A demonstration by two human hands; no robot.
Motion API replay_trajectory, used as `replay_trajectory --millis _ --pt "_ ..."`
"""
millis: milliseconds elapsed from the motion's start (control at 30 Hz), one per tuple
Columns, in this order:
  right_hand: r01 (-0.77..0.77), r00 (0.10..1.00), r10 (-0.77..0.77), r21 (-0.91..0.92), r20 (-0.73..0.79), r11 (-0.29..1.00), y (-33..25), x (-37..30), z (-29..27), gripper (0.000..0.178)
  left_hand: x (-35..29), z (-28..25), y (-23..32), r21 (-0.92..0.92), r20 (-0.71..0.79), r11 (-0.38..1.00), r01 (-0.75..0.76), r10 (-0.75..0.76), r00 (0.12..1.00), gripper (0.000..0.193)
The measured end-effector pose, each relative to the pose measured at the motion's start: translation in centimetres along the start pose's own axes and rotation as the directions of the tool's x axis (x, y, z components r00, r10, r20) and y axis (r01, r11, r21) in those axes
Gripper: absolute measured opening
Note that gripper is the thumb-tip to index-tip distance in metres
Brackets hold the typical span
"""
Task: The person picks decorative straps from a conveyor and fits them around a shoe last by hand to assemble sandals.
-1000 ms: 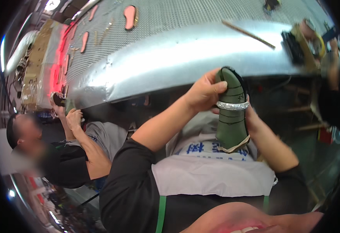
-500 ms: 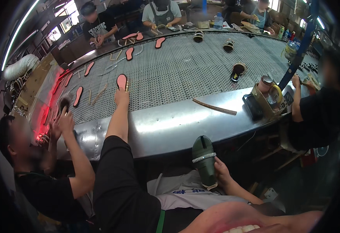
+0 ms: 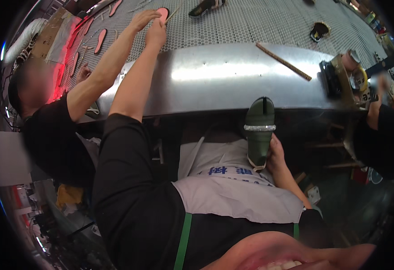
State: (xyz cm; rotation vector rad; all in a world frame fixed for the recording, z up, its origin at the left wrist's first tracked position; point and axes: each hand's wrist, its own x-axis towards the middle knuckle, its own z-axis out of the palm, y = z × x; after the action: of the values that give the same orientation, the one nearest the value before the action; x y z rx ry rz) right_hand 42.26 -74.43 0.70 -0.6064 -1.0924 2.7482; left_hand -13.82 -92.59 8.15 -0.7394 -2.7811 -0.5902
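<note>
My right hand (image 3: 275,155) grips a dark green shoe last (image 3: 260,141) from its right side, held upright in front of my apron. Across the last runs a glittery silver strap (image 3: 259,128), and a pale strip shows at its lower end. My left arm stretches out over the mesh conveyor, where my left hand (image 3: 156,35) is closed on the lower end of a pink insole with a dark edge (image 3: 163,13). A co-worker's hand (image 3: 145,19) reaches in from the left against the same insole. Beside it a thin pale strip (image 3: 173,15) sticks up.
A metal ledge (image 3: 197,90) runs along the near side of the mesh conveyor (image 3: 246,27). A brown strip (image 3: 283,61) lies across the ledge. Dark footwear (image 3: 206,7) and several insoles rest on the mesh. A box with tape (image 3: 343,78) stands at right. People sit at both sides.
The view has tilted downward. The co-worker at left has reached an arm out to the insole at my left hand. My right hand still holds the last.
</note>
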Motion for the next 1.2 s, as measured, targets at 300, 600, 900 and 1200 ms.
replay_trajectory --millis 300,600,900,1200 --pt "0.496 0.823 -0.562 -0.594 0.088 0.634 -7.6 1.5 5.4 0.066 -25.5 -5.8 20.1 -0.89 0.361 0.42 0.179 0.409 0.838 0.02" --pt "0.261 0.922 -0.323 -0.272 -0.215 0.926 -6.3 3.3 4.3 0.018 -32.2 1.0 20.9 -0.6 0.748 -0.213 0.771 0.192 0.635 0.016" --pt "0.371 0.874 -0.403 -0.164 -0.27 0.914 -5.9 4.6 3.1 0.024 -32.9 1.2 21.0 -0.769 0.625 -0.126 0.626 0.053 0.779 0.026" --pt "0.362 0.887 -0.356 -0.034 -0.294 0.931 -6.1 4.9 2.7 0.027 -32.8 2.4 20.7 -0.786 0.603 -0.092 0.611 0.105 0.791 0.03"
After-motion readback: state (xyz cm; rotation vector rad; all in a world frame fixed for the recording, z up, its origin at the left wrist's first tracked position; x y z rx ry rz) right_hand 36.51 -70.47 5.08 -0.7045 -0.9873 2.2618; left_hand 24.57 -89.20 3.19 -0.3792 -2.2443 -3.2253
